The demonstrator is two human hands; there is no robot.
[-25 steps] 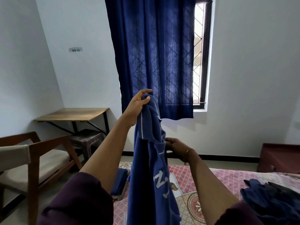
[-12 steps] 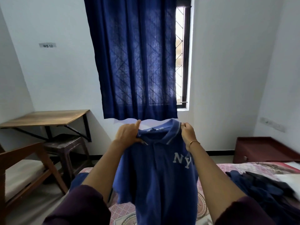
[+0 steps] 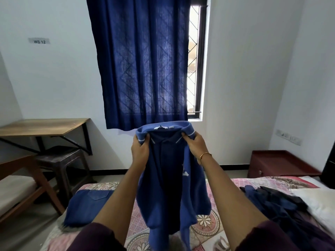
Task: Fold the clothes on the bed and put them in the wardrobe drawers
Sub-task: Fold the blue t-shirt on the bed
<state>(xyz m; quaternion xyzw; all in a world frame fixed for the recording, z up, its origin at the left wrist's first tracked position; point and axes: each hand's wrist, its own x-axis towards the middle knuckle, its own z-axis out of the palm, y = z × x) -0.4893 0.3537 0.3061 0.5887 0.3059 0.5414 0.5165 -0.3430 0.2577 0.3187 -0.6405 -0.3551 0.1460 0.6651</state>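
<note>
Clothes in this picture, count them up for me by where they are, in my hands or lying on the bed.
Held up by both hands: 1, the polo shirt
Lying flat on the bed: 1, the jeans
Heaped on the bed: 1 dark pile, pieces too tangled to count
Total: 2 garments plus 1 pile

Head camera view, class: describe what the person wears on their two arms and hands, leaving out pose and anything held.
Both upper arms carry dark maroon sleeves ending above the elbows, leaving the forearms bare. The right wrist wears a thin gold bangle. The left hand and right hand show no gloves, and no rings can be made out.
</note>
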